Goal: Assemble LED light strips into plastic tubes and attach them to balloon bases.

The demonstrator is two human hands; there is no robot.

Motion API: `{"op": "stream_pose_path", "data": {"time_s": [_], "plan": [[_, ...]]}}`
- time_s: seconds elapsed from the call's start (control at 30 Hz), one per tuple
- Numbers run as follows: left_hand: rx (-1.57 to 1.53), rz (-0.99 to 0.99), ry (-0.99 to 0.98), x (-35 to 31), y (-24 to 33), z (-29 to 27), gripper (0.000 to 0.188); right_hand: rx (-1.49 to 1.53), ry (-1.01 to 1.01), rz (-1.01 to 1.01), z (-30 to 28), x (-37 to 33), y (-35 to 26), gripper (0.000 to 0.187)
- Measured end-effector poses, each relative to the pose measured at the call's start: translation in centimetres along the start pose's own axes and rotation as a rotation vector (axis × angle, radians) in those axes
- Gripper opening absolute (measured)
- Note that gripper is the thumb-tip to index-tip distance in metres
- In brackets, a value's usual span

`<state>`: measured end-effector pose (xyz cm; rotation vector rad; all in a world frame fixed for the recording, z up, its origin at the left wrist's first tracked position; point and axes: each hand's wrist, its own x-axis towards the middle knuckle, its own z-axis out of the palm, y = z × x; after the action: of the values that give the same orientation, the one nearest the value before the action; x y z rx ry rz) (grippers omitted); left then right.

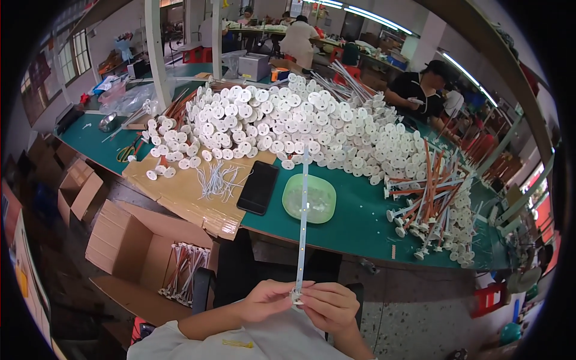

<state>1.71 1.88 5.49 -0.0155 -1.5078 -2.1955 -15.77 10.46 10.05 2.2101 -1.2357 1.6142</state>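
Observation:
A slim, pale LED light strip (302, 240) with small dots along it stands nearly upright in front of me. Its lower end meets a small white end piece (296, 297), which both hands pinch close to my lap. My left hand (269, 300) grips it from the left with fingers and thumb together. From the other side, my right hand (329, 305) closes its fingers on the same end piece, hiding part of it. Behind the strip sits a light green bowl (328, 214) of small clear pieces, with a black phone (258, 188) to its left.
White round discs (264, 114) are heaped across the green table (354, 231). Orange and white sticks (429, 198) lie at the right. White wires (217, 181) rest on cardboard (162, 186). An open carton (129, 240) stands lower left. A co-worker (420, 93) sits across the table.

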Motion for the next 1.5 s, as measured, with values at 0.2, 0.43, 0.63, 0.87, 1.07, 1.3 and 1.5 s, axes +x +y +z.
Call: {"op": "stream_pose_path", "data": {"time_s": [0.2,0.43,0.63,0.87,1.07,1.3,1.5], "plan": [[-0.252,-0.005,0.116,-0.8,-1.0,0.6,0.053,-0.090,0.034,-0.035,0.7,-0.1,-0.6,0.022],[-0.456,0.042,0.147,-1.3,-1.7,0.4,0.051,-0.066,-0.023,-0.040,1.0,0.2,-0.3,0.022],[-0.295,0.097,0.134,-1.1,-1.2,-1.2,0.049,-0.010,-0.006,-0.078,2.2,0.8,0.9,0.021],[-0.185,0.285,0.052,0.9,-0.8,-4.2,0.053,0.203,-0.016,0.043,3.6,1.8,3.9,0.017],[0.058,0.426,0.482,3.8,-0.3,-10.1,0.051,-0.083,-0.156,0.270,3.5,7.0,11.9,0.018],[0.176,0.576,0.598,6.7,0.7,-19.0,0.046,-0.263,-0.394,0.523,6.8,10.0,23.5,0.011],[0.068,0.617,0.592,6.5,0.3,-20.0,0.046,-0.366,-0.580,0.534,9.2,10.9,25.1,0.011]]}}
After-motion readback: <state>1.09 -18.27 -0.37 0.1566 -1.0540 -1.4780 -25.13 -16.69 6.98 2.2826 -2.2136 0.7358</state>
